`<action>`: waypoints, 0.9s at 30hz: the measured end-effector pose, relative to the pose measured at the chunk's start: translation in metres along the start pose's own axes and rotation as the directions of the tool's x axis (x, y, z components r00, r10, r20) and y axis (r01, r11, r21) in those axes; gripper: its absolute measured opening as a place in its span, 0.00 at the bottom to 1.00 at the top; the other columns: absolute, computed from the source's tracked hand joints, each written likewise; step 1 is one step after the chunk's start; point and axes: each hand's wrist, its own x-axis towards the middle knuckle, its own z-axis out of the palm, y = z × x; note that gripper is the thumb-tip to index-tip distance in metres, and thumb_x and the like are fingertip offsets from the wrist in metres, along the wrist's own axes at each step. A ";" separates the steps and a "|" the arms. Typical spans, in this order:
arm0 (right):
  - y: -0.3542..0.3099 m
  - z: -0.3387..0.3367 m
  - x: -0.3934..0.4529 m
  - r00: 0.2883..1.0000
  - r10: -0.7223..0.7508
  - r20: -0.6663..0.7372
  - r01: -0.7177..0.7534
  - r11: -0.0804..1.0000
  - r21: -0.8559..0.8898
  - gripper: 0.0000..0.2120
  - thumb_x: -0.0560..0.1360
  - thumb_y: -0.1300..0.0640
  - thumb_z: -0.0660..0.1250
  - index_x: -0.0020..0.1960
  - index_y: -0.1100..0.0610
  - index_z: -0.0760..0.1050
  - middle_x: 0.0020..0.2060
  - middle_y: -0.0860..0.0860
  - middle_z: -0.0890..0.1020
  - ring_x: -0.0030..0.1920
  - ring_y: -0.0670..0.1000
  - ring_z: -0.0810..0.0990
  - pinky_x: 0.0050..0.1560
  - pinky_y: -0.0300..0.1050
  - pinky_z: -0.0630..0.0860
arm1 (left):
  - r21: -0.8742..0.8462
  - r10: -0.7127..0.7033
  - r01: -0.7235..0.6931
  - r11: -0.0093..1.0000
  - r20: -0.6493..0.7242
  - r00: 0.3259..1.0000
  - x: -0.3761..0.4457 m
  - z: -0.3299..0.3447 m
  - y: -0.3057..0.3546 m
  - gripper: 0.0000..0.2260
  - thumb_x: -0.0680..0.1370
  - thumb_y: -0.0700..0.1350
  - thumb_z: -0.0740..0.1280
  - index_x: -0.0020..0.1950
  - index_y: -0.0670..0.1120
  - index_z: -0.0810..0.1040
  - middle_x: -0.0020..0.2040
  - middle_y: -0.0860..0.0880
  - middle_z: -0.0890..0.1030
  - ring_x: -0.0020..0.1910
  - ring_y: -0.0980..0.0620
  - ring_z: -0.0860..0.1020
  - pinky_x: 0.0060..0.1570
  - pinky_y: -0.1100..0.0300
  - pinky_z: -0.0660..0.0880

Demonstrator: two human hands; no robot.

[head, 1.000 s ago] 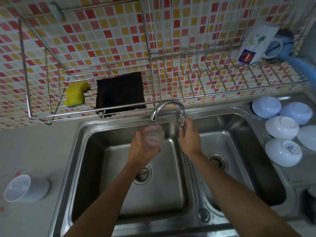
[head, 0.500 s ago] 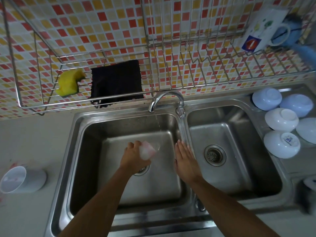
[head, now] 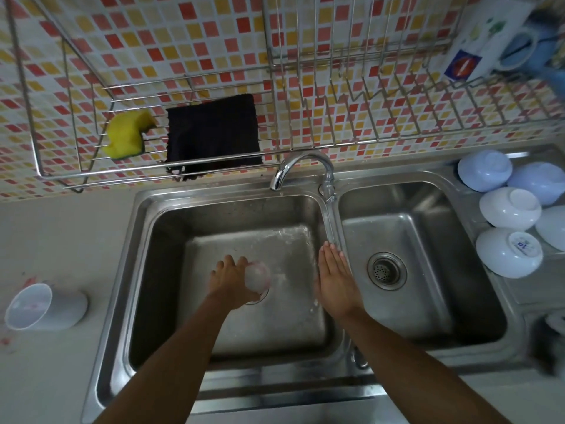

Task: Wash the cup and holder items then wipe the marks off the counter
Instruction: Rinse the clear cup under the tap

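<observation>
My left hand (head: 227, 278) grips a small translucent pinkish cup (head: 258, 276), blurred and tipped over the drain of the left sink basin (head: 165, 270). Water lies spread on the basin floor behind it. My right hand (head: 334, 278) is flat, fingers together, holding nothing, at the right side of the same basin by the divider. A white cup-shaped holder (head: 46, 307) lies on its side on the counter at the far left, with reddish marks (head: 27, 283) on the counter around it. The faucet (head: 301, 171) points over the left basin.
A wire rack on the tiled wall holds a yellow sponge (head: 127, 139) and a black cloth (head: 214, 136); a white jug (head: 480, 44) sits at its right end. The right sink basin (head: 428, 286) holds nothing. Several white bowls (head: 507, 209) lie upturned on the drainboard.
My left hand dropped the cup from under the spout to low over the drain and tipped it. My right hand left the faucet handle and came down flat beside the divider.
</observation>
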 end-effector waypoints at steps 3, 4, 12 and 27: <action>0.000 -0.003 -0.002 1.000 -0.009 0.001 0.009 1.000 -0.017 0.28 0.76 0.55 0.54 0.73 0.68 0.62 0.72 0.63 0.66 0.74 0.61 0.63 0.74 0.50 0.44 | 0.127 -0.019 0.009 0.992 0.077 0.997 -0.001 -0.003 -0.001 0.39 0.66 0.64 0.73 0.71 0.51 0.63 0.68 0.44 0.66 0.66 0.44 0.68 0.64 0.49 0.67; -0.001 -0.004 -0.002 1.000 -0.014 -0.001 0.014 1.000 -0.023 0.28 0.76 0.55 0.56 0.73 0.68 0.62 0.72 0.63 0.66 0.73 0.61 0.63 0.74 0.50 0.43 | 0.175 -0.034 0.013 0.985 0.118 0.992 -0.002 -0.004 -0.002 0.40 0.65 0.64 0.73 0.72 0.51 0.63 0.69 0.44 0.65 0.68 0.43 0.67 0.65 0.49 0.66; -0.001 -0.009 -0.003 0.998 -0.029 0.050 0.031 0.999 -0.035 0.31 0.81 0.55 0.53 0.77 0.66 0.44 0.77 0.61 0.47 0.78 0.59 0.44 0.73 0.50 0.34 | 0.262 -0.057 0.017 0.965 0.149 0.987 -0.017 -0.006 -0.013 0.41 0.65 0.65 0.73 0.72 0.51 0.62 0.70 0.45 0.64 0.69 0.44 0.66 0.64 0.48 0.65; -0.128 -0.110 -0.013 0.894 -0.100 -0.437 0.282 0.883 0.375 0.22 0.81 0.53 0.59 0.72 0.58 0.67 0.70 0.53 0.70 0.71 0.51 0.67 0.69 0.51 0.68 | -0.347 -0.042 -0.045 0.937 -0.240 0.970 -0.073 -0.024 -0.078 0.37 0.64 0.60 0.75 0.65 0.47 0.63 0.61 0.49 0.74 0.61 0.45 0.75 0.58 0.49 0.72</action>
